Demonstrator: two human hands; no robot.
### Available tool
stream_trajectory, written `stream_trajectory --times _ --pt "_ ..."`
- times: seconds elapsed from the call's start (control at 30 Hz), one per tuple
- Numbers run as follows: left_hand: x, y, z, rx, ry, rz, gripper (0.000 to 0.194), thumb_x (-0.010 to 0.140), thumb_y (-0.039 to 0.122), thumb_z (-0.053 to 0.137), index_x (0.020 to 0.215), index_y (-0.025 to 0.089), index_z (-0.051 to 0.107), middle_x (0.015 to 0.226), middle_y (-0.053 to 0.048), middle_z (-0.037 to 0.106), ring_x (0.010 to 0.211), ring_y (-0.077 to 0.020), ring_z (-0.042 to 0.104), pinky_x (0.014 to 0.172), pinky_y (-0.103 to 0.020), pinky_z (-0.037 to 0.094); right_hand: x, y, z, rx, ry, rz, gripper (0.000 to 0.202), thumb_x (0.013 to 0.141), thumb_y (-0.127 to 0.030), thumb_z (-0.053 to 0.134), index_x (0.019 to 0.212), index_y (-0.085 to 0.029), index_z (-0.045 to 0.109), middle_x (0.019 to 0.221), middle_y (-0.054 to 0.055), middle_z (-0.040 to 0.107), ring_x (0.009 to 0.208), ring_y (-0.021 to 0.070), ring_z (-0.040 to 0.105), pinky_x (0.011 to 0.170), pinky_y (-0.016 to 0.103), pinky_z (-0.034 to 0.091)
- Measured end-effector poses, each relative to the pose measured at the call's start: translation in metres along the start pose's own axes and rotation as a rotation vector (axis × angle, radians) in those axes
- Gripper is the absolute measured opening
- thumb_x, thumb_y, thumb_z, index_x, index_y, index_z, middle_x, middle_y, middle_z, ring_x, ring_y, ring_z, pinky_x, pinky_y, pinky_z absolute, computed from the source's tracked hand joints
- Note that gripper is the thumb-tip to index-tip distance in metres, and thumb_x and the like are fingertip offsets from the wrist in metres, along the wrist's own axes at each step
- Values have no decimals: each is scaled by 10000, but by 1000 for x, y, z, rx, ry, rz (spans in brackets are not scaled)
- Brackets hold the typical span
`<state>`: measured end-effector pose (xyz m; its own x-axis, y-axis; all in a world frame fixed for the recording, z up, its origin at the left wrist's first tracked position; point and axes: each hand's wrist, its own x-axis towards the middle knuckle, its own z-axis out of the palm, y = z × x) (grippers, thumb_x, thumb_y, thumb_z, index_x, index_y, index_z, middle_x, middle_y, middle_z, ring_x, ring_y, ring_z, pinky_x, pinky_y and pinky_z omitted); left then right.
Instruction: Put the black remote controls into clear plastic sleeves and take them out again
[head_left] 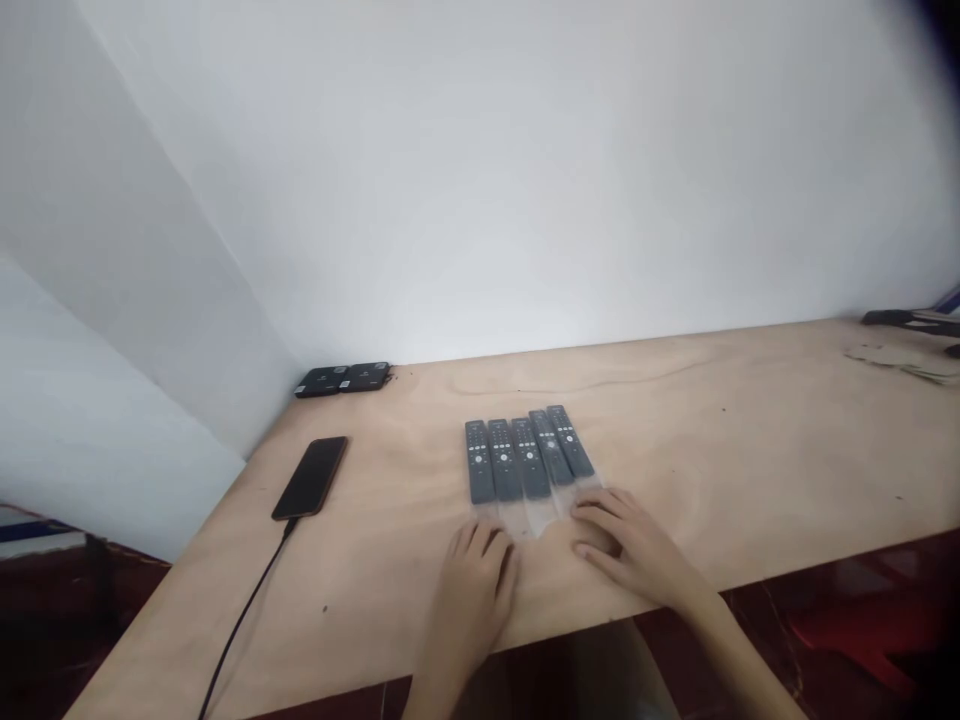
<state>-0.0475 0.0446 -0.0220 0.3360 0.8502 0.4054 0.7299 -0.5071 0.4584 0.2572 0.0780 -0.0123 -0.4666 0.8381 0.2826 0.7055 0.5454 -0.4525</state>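
Note:
Several dark remote controls lie side by side on the wooden table, buttons up, the ones on the right tilted a little. Each appears to be in a clear plastic sleeve whose loose end spreads toward me. My left hand rests on the table below the leftmost remote, fingers lightly bent at the sleeve ends and gripping nothing visible. On the other side, my right hand has its fingers stretched over the sleeve ends under the rightmost remotes, thumb apart.
A smartphone with a black cable lies at the left. Two flat black boxes sit against the wall at the back left corner. Dark items and some papers are at the far right. The table's front edge runs below my hands.

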Motion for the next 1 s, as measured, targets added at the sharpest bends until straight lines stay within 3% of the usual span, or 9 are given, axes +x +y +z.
stream_trajectory --times 0.37,0.53,1.0 --pt "3 4 -6 20 -30 -18 139 1080 153 559 1038 245 653 1164 -88 692 1112 -308 646 982 -520 565 -2 3 0 27 -38 -4 583 943 -531 835 1468 -336 673 1508 105 652 1373 389 588 1154 580 523" --pt "4 5 -7 13 -32 -19 125 1098 194 559 1071 247 669 1169 -84 701 1109 -306 641 980 -515 562 -1 3 -1 -7 -48 -60 705 944 -561 832 1587 -388 599 1629 91 586 1486 421 513 1209 631 471" --pt "4 6 -8 17 -20 -25 151 1118 215 526 1086 251 669 1197 -95 694 1125 -301 654 1000 -508 570 2 2 -2 23 -89 -91 677 955 -572 821 1573 -372 628 1591 83 633 1445 413 539 1181 617 510"
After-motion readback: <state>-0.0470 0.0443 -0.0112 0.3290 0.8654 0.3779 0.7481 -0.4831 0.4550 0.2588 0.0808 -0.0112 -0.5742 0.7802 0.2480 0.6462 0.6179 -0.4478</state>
